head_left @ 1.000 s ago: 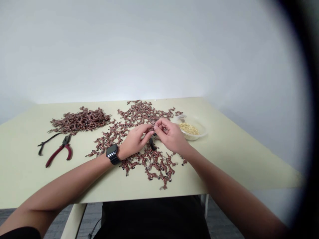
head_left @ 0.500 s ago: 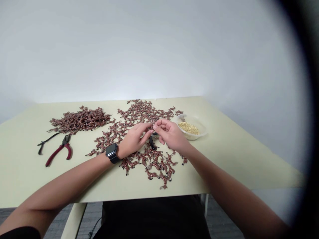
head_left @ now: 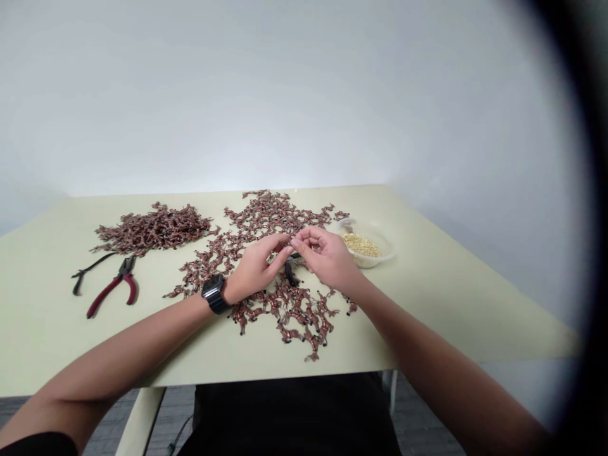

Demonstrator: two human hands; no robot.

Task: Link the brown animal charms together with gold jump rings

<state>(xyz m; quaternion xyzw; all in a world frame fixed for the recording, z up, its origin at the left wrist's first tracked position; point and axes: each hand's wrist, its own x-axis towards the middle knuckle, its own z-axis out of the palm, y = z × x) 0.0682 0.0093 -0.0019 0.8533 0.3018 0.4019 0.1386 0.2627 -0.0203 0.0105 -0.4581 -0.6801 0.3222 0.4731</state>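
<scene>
My left hand (head_left: pixel 262 263), with a dark watch (head_left: pixel 215 292) on its wrist, has thumb and forefinger brought together at the tips. Close against it, my right hand (head_left: pixel 327 256) pinches at the same spot. Whatever lies between the fingertips is too small to make out. Under the hands shows a black curved tool handle (head_left: pixel 291 273), its other parts covered. Many small brown four-legged animal figures (head_left: pixel 304 313) are spread over the table around and beneath both hands. Just beyond my right hand stands a clear round plastic tub (head_left: pixel 387 254) with small gold-coloured pieces (head_left: pixel 361 245) inside.
A dense heap of brown animal figures (head_left: pixel 154 229) lies at the back left. In front of it are red-handled pliers (head_left: pixel 116 285) and a thin black tool (head_left: pixel 88 271). The pale yellow table (head_left: pixel 451 297) meets a plain wall (head_left: pixel 237 95) behind.
Both hands stay at the same place. The fingers of my right hand have curled in slightly, and its lower fingertips show less than before. Nothing on the table has moved.
</scene>
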